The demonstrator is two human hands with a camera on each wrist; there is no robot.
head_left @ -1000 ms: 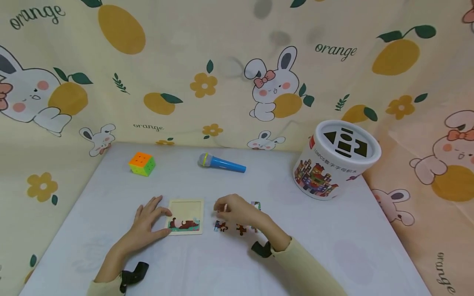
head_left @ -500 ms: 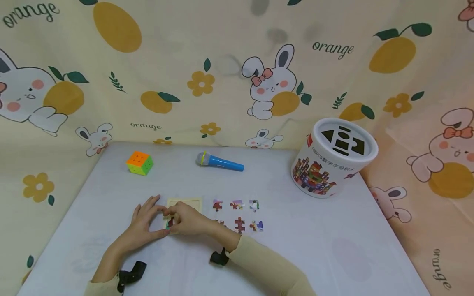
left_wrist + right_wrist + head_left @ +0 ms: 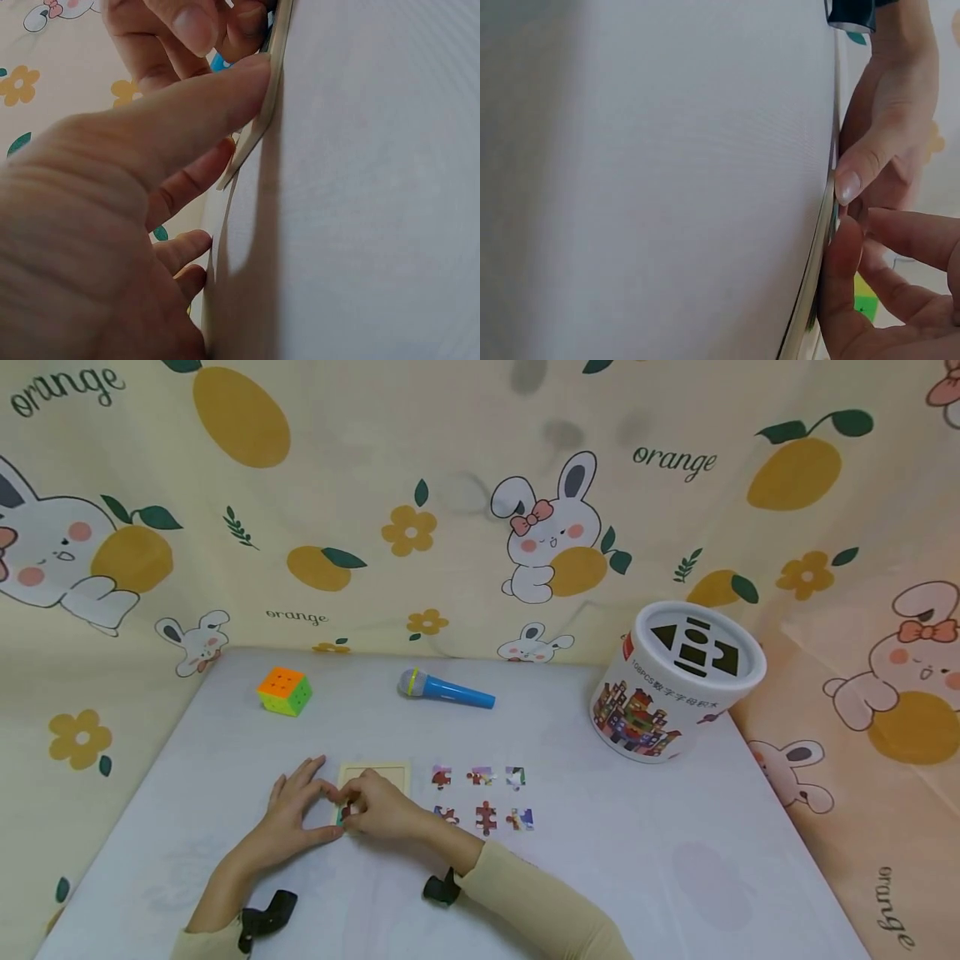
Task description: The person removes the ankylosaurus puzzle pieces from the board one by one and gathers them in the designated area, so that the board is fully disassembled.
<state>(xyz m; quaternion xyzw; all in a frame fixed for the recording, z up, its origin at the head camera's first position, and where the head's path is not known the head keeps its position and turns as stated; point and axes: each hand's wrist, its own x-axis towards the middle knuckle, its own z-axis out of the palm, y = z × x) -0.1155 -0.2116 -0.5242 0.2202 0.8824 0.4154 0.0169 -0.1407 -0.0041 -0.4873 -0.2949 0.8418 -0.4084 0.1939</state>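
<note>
A shallow light wooden puzzle tray (image 3: 384, 767) lies on the table, its lower part covered by my right hand (image 3: 386, 810). The thumb and index finger of that hand pinch a jigsaw puzzle piece low at the tray's left side, the piece mostly hidden by the fingers. My left hand (image 3: 288, 818) rests with spread fingers along the tray's left side. In the left wrist view its thumb (image 3: 225, 94) presses against the tray's edge (image 3: 259, 124). Right of the tray lie loose jigsaw pieces in two rows, among them a brown one (image 3: 486, 817).
Behind the hands are a puzzle cube (image 3: 285, 692) and a blue toy microphone (image 3: 448, 688). A white lidded bucket (image 3: 660, 693) with shaped holes stands at the back right. A patterned cloth (image 3: 450, 510) hangs behind the table.
My right hand has moved left from the loose pieces to the tray, then stayed there, uncovering the two rows. The left hand has kept its place at the tray's left side.
</note>
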